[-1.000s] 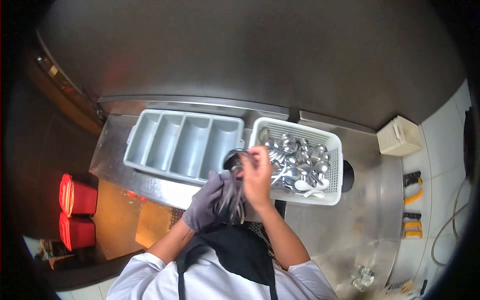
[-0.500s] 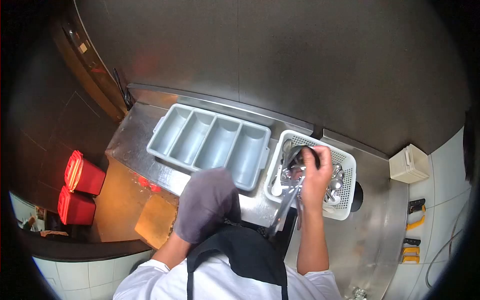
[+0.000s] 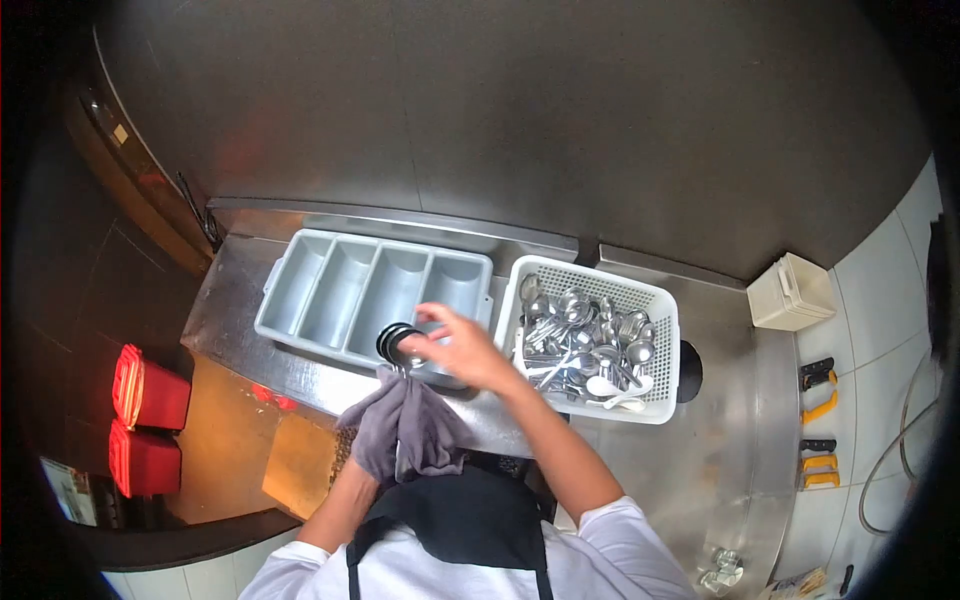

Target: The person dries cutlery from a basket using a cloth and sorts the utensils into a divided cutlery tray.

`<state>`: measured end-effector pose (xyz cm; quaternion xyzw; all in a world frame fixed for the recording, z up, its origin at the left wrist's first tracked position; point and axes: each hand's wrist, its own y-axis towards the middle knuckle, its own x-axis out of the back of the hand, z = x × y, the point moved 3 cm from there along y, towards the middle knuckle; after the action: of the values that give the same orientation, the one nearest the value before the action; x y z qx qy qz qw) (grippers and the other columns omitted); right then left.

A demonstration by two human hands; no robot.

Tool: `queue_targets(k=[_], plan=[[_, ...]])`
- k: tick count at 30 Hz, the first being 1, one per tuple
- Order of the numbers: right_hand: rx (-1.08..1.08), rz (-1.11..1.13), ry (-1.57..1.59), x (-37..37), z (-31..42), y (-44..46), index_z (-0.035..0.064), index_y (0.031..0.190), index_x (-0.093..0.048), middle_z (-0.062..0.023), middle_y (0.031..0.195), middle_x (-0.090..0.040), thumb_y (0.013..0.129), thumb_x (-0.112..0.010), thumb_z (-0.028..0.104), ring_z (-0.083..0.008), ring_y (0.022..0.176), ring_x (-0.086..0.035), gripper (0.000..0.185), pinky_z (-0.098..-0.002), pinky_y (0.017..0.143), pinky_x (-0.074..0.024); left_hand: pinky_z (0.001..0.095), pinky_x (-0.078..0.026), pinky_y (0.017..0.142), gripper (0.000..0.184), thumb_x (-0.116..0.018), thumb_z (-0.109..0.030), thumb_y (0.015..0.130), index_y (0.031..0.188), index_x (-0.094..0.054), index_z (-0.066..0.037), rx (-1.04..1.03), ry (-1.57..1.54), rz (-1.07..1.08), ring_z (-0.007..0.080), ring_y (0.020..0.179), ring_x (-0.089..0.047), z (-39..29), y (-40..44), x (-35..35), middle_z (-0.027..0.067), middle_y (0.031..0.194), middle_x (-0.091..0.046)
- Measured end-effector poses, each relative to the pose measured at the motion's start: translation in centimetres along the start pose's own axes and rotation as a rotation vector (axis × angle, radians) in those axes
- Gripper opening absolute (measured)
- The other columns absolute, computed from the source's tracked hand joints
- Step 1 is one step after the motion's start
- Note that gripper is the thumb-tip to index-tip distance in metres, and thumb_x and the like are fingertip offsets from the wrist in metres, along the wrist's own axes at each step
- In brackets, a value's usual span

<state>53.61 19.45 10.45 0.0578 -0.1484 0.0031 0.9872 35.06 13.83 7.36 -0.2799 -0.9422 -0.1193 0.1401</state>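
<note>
A grey cloth wraps my left hand, whose fingers it hides. Inside the cloth that hand grips a few ladles by their handles, the round, dark-looking bowls pointing away from me. My right hand is open beside the bowls, its fingers apart; one fingertip overlaps them, and whether it touches is hard to tell. Both hands are at the near edge of a grey cutlery tray with several long compartments. Right of it, a white perforated basket is filled with metal spoons and some white spoons.
Tray and basket rest on a steel counter against a dark wall. A cream container stands at the right, near yellow-and-black tools on the tiles. Two red bins are at the left. Glassware lies at lower right.
My right hand has brought the ladles left from over the basket. Their handles are now in the cloth in my left hand, and the right hand's fingers have opened.
</note>
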Motion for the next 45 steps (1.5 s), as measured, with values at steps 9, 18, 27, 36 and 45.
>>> queue_targets(k=[9,18,27,36,45], plan=[[-0.062,-0.154,-1.300,12.3,-20.2,2.6,0.0018,0.100,-0.064,-0.0202,0.106,-0.065,0.081,-0.071,0.013,-0.0364,0.087,-0.071,0.024,-0.0487,0.074,-0.0578,0.0265,-0.052,0.066,0.034,-0.052,-0.027,0.106,0.124,-0.060,0.001,0.555,-1.132,-0.234,0.0154,0.080,-0.061,2.5,-1.6,-0.9,0.0083,0.106,-0.061],[0.110,-0.256,-1.008,15.4,-16.5,2.2,0.0065,0.112,-0.067,-0.0166,0.115,-0.066,0.080,-0.069,0.011,-0.0387,0.086,-0.070,0.032,-0.0487,0.078,-0.0571,0.0287,-0.054,0.074,0.038,-0.043,-0.038,0.109,0.123,-0.054,-0.005,0.346,-0.432,0.035,0.0164,0.083,-0.060,2.6,-0.1,-0.1,0.0131,0.110,-0.062],[0.077,-0.823,0.126,17.2,-11.9,0.7,-0.0008,0.113,-0.069,-0.0081,0.086,-0.071,0.093,-0.065,0.007,-0.0080,0.060,-0.058,0.022,-0.0240,0.055,-0.0482,0.0312,-0.051,0.079,0.027,-0.043,-0.032,0.110,0.106,-0.053,-0.007,0.266,-0.631,-0.113,0.0136,0.086,-0.057,5.5,1.5,-1.4,0.0044,0.094,-0.058],[-0.152,-0.466,0.460,10.1,-0.4,-4.9,-0.0005,0.111,-0.068,-0.0090,0.086,-0.071,0.093,-0.073,0.017,-0.0071,0.055,-0.056,0.026,-0.0189,0.049,-0.0438,0.0291,-0.058,0.075,0.035,-0.048,-0.032,0.108,0.111,-0.058,0.001,0.395,-1.029,0.102,0.0144,0.084,-0.065,4.1,7.0,-5.1,0.0062,0.097,-0.065],[-0.102,-0.595,-0.412,7.8,-6.6,-5.9,0.0003,0.128,-0.064,-0.0153,0.113,-0.070,0.096,-0.066,0.042,-0.0273,0.095,-0.069,0.052,-0.0364,0.075,-0.0560,0.0287,-0.050,0.059,0.023,-0.048,-0.022,0.106,0.099,-0.061,-0.004,0.400,-1.011,0.040,0.0118,0.071,-0.059,4.6,5.8,-5.3,0.0028,0.080,-0.059]])
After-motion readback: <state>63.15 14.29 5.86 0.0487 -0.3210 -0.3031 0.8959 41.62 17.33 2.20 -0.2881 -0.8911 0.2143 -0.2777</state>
